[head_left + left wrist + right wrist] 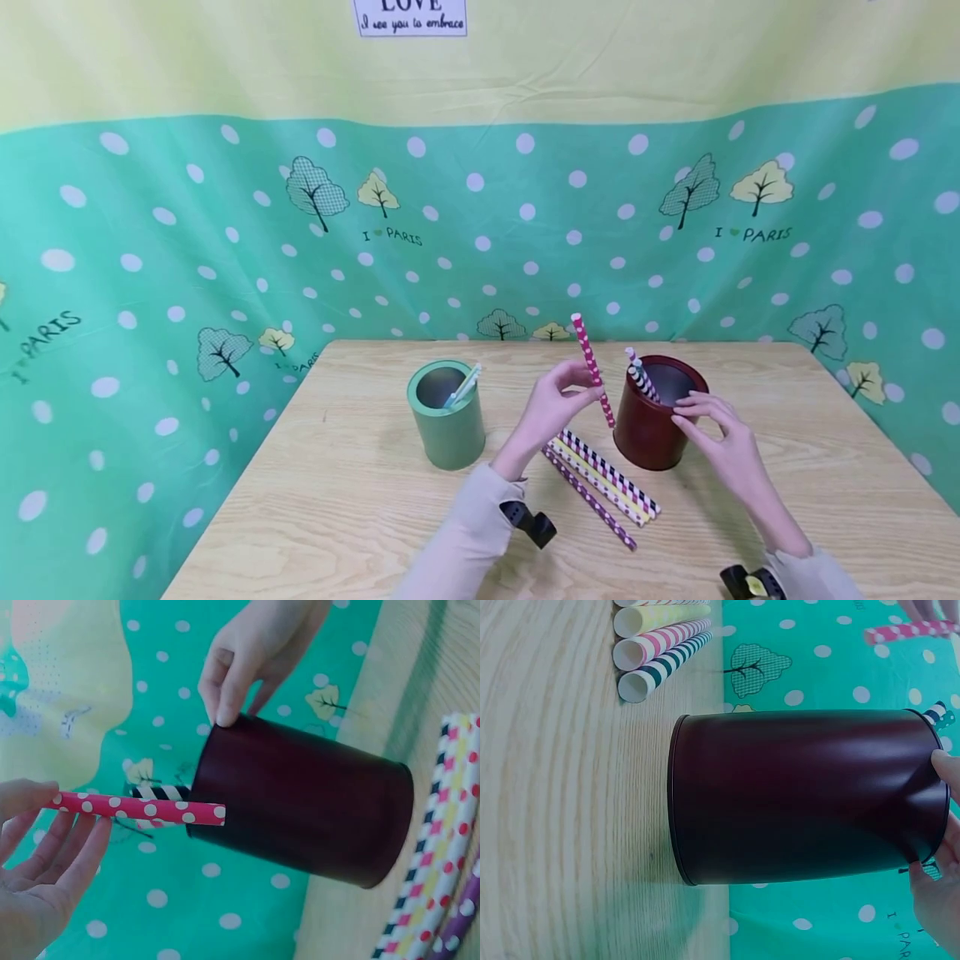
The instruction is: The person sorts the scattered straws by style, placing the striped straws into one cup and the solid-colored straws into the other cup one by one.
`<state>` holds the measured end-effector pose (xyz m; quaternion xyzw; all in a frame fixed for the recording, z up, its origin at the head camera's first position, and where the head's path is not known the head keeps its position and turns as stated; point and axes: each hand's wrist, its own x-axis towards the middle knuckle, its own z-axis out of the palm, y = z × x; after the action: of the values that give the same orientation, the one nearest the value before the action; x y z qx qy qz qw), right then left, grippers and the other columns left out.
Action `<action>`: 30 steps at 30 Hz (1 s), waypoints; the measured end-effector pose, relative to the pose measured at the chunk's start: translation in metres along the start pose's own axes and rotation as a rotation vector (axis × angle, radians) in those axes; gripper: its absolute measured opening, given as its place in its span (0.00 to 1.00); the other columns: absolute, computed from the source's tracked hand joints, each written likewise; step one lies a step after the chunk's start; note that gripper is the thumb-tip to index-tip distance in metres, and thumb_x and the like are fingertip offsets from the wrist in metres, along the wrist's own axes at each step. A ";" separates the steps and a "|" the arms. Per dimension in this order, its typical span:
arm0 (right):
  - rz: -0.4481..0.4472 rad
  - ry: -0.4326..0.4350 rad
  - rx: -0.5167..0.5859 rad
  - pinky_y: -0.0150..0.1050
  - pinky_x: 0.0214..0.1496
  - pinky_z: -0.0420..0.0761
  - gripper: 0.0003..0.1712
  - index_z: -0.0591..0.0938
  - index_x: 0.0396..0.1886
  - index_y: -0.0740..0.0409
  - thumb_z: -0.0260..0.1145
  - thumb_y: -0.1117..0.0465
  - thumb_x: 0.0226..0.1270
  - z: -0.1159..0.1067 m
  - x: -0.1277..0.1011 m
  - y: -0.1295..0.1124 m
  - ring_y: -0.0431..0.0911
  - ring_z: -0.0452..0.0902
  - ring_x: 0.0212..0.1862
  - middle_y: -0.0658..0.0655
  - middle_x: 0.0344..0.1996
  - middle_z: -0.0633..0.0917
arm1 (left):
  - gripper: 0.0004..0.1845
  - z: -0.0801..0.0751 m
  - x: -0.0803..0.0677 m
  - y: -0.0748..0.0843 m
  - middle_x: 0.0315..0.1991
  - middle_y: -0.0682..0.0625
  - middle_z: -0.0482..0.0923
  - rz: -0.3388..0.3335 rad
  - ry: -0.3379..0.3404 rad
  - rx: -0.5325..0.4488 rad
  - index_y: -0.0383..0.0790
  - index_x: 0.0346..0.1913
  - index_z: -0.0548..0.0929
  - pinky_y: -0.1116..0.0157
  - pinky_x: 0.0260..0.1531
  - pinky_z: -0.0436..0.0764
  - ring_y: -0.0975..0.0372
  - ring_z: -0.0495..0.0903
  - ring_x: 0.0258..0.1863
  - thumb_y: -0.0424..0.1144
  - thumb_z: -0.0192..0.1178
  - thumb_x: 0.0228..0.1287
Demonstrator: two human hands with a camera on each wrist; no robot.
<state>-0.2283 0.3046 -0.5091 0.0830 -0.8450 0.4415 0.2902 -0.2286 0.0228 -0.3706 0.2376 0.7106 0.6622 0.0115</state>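
Note:
My left hand (557, 406) pinches a pink paper straw with white dots (591, 367) between thumb and fingers. The straw stands nearly upright, its lower end beside the left wall of a dark red round holder (651, 433). At that holder's right rim, my right hand (716, 425) grips the edge with thumb and fingertips, as the left wrist view also shows. Several patterned straws (643, 379) lean inside the holder against its left rim. On the table between my arms lies a row of striped, yellow and dotted straws (600, 475), with a purple dotted one (600, 504) nearest me.
To the left stands a green round holder (450, 429) with a few pale straws (467, 385) leaning out of it. The light wooden table (337, 500) ends at a green dotted cloth (420, 283) hanging behind. Each wrist wears a small black camera (532, 523).

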 end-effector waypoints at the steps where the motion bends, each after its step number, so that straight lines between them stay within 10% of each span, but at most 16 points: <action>1: 0.000 -0.001 0.002 0.20 0.56 0.57 0.09 0.81 0.34 0.43 0.66 0.60 0.53 0.000 0.000 0.000 0.35 0.63 0.55 0.43 0.46 0.76 | 0.14 0.001 0.001 0.002 0.38 0.44 0.78 0.013 0.007 -0.013 0.35 0.45 0.76 0.70 0.39 0.76 0.66 0.76 0.38 0.31 0.60 0.53; 14: -0.012 0.004 -0.008 0.20 0.56 0.57 0.10 0.81 0.34 0.42 0.67 0.60 0.52 0.000 0.002 0.001 0.35 0.63 0.55 0.41 0.46 0.76 | 0.13 0.019 0.008 0.041 0.40 0.34 0.75 0.107 0.072 -0.137 0.25 0.44 0.73 0.71 0.40 0.76 0.55 0.77 0.40 0.27 0.56 0.56; 30: -0.018 0.002 0.006 0.21 0.56 0.57 0.10 0.81 0.35 0.42 0.67 0.61 0.52 0.000 0.002 0.002 0.36 0.63 0.55 0.42 0.45 0.77 | 0.12 0.031 0.019 0.034 0.40 0.36 0.77 0.116 0.112 -0.104 0.27 0.44 0.75 0.72 0.39 0.76 0.63 0.77 0.38 0.29 0.57 0.56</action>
<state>-0.2304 0.3059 -0.5098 0.0909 -0.8426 0.4414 0.2948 -0.2247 0.0587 -0.3367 0.2401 0.6596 0.7101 -0.0545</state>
